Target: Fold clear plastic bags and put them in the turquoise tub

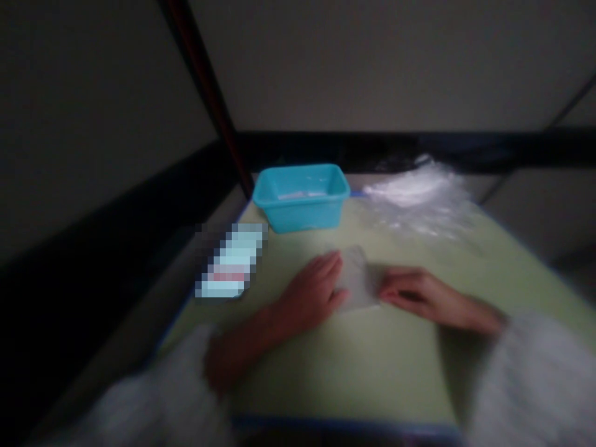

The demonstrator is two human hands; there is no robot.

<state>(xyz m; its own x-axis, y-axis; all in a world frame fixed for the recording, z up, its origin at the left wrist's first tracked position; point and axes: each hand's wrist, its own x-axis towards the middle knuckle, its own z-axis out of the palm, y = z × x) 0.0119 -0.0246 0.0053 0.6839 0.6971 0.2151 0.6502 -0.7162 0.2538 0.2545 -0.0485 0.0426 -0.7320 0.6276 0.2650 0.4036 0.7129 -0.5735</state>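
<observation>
Thumb and fingers apart, left hand [314, 288] is seemingly steadying a mid-frame pale sheet [357, 279], next needing gentle pressure; right hand's [414, 292] grip is unclear.

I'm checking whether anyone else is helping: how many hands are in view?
2. The left hand lies on the left part of the pale flat piece; the right hand is at its right edge. I see no sign of others hidden.

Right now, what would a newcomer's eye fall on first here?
Probably the bright blue tub at the far end of the table. Next comes the shiny plastic to its right. Nearer, a pale flat piece lies between the left hand and right hand.
</observation>
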